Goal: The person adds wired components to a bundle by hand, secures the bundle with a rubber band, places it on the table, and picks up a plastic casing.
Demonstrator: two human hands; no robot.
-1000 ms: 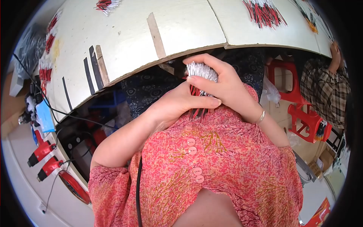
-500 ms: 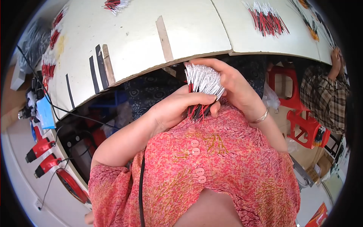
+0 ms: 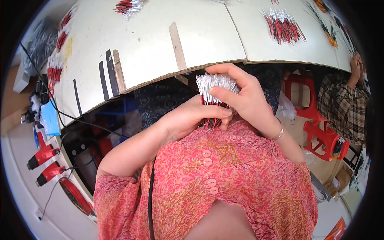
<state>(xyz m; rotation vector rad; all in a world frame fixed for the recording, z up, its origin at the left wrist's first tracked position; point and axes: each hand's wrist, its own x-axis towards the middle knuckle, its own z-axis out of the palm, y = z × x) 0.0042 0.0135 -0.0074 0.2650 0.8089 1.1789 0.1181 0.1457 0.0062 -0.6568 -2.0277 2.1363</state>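
Note:
A thick bundle of short red and black wires with white-sleeved ends is held upright close to my chest, just off the table edge. My left hand is wrapped round its lower part, thumb across the front and the dark lower ends sticking out below. Around the white ends curls my right hand, its thumb pressed on the front of the bundle and its fingers behind. Part of the bundle is hidden by both hands.
More wire bundles lie on the white table: one at the right, one at the far side, several along the left edge. Red heat guns hang at left. A co-worker's plaid sleeve and red stools are at right.
My right thumb has come over the front of the bundle, onto the white ends. My left hand keeps its hold, and the view has shifted slightly.

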